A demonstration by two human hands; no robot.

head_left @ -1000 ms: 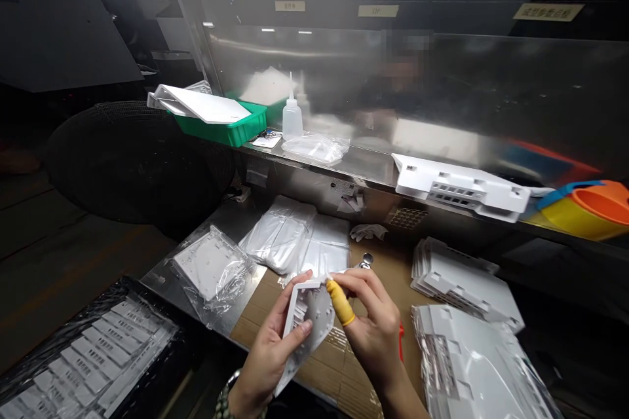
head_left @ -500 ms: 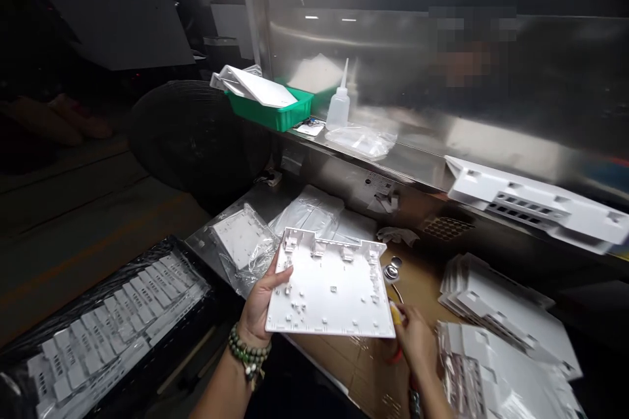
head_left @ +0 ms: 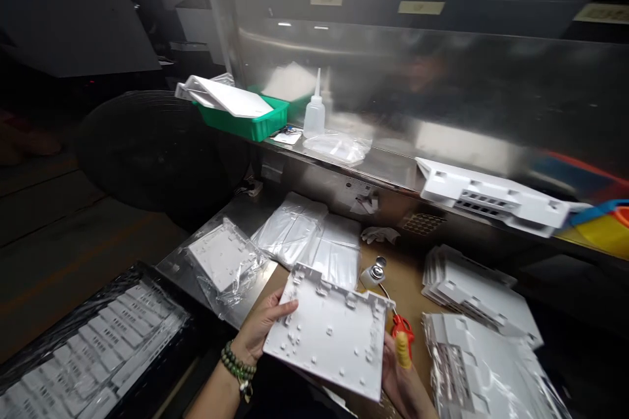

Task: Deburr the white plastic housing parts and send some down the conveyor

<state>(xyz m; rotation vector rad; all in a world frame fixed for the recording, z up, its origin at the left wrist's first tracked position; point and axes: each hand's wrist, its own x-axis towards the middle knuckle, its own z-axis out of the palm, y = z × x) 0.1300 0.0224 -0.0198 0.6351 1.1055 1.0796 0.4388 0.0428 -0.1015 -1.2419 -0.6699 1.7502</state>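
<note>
A white plastic housing panel (head_left: 327, 334) with small posts and clips on its inner face is held tilted in front of me. My left hand (head_left: 263, 324) grips its left edge, thumb over the top face. On the right edge, my right hand (head_left: 400, 370) has closed too, with a yellow cover on the thumb; its other fingers are partly hidden by the panel. Just behind that thumb lies a red-handled tool (head_left: 401, 326), probably an air gun, with a thin rod or hose running from it. A small bottle with a metal cap (head_left: 374, 271) stands beyond the panel.
Stacked white panels (head_left: 484, 301) and bagged ones (head_left: 496, 366) lie at right. A bagged panel (head_left: 223, 255) and plastic bags (head_left: 295, 226) are at left, above a black-lined box (head_left: 147, 275) of parts. The steel shelf (head_left: 388, 169) carries a green bin (head_left: 236, 123) and squeeze bottle (head_left: 314, 116).
My right hand has come from beside the red tool onto the panel's right edge. The panel sits lower and is turned slightly clockwise. The view has shifted right.
</note>
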